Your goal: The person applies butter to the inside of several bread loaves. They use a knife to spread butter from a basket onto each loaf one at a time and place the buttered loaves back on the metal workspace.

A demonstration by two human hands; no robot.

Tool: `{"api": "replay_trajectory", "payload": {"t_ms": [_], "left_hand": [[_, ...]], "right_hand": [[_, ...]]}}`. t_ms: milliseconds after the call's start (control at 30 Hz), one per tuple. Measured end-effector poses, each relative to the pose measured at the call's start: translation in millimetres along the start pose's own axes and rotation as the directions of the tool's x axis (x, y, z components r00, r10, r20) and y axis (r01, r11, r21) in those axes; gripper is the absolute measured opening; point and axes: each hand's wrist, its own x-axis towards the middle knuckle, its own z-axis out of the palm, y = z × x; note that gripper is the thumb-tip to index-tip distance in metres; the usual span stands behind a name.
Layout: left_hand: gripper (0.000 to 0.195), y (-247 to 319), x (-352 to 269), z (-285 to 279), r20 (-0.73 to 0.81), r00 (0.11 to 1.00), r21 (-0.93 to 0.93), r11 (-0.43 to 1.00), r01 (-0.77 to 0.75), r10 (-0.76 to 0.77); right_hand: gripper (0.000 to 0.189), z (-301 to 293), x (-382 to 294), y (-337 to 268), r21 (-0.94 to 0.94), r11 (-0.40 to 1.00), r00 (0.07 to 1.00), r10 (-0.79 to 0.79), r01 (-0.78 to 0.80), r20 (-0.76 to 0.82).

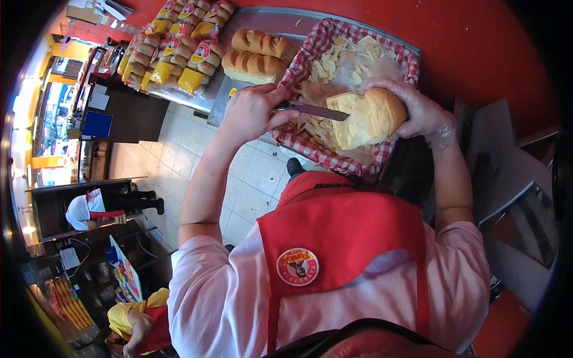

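My left hand (250, 109) is bare and grips a knife (318, 111) by its dark handle. The blade points right, and its tip overlaps the pale side of a bread loaf piece (368, 117); whether it touches is unclear. In a clear plastic glove, my right hand (423, 107) holds that bread by its browned, rounded end. Both hands are above a basket lined with red-and-white checked cloth (309, 67). Thin, pale bread shavings (358, 58) lie inside it, with cloudy clear plastic among them.
Two scored loaves (255, 66) rest left of the basket on a metal surface (264, 19). Several bagged rolls with yellow packets (174, 56) stand farther left. A red wall (474, 49) rises beyond. Two other people, one in a white top (80, 210), one in yellow sleeves (127, 315), are at left.
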Motion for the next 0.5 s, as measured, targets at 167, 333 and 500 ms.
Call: {"api": "replay_trajectory", "payload": {"t_ms": [167,333,500], "left_hand": [[0.043,0,9,7,-0.023,0.997,0.034,0.997,-0.072,0.072],[0.044,-27,10,6,-0.118,0.985,-0.066,0.989,-0.134,0.126],[0.043,-19,31,14,-0.132,0.952,-0.06,0.956,-0.286,0.277]], "right_hand": [[0.089,-1,2,-3,-0.066,0.997,0.999,-0.035,0.037,0.042],[0.088,0,1,-7,-0.077,0.996,0.998,-0.037,0.041,0.046],[0.087,0,6,-11,-0.096,0.995,0.997,-0.031,0.038,0.073]]}}
